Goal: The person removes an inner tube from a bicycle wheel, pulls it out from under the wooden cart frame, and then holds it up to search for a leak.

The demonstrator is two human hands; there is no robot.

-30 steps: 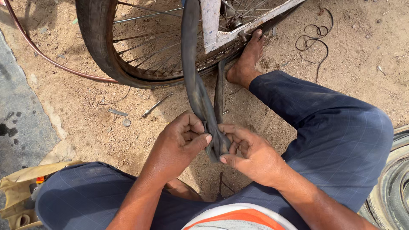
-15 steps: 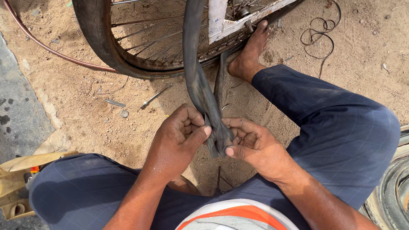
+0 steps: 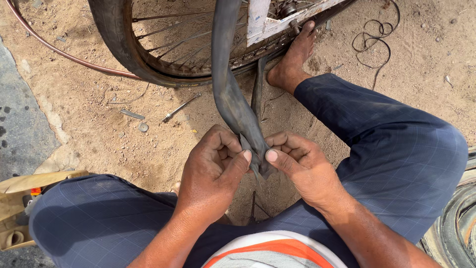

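We pinch the black inner tube (image 3: 233, 99) between both thumbs and curled fingers, left hand (image 3: 213, 166) and right hand (image 3: 302, 166) closed on it, the tube running up from our grip to the bicycle wheel (image 3: 163, 44).

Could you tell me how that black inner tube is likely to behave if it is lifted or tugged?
The inner tube looks flat and airless, folding where the left hand and right hand pinch it, so it would probably be floppy and drape. It seems light for its length. Its dull rubber likely grips rather than slips.
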